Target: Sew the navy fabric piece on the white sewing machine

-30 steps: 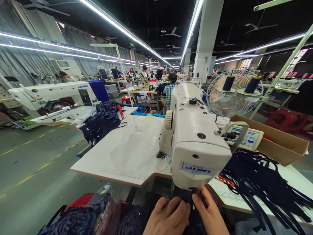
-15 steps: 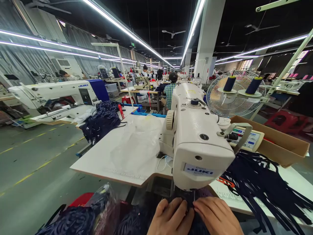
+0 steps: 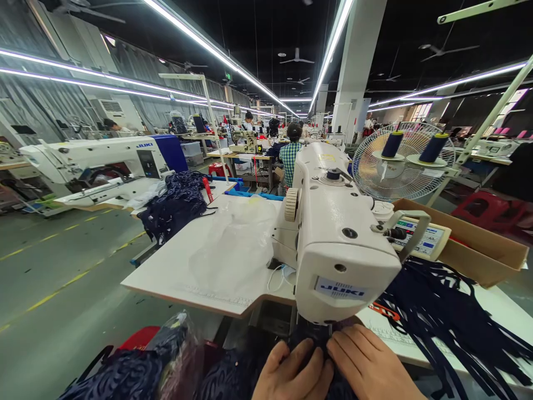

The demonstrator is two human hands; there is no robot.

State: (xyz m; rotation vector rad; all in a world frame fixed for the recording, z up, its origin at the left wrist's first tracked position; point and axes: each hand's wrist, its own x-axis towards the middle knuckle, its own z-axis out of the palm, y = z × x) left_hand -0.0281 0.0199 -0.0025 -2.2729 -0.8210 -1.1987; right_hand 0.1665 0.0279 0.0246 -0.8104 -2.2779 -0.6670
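both hands seemingly on dark fabric
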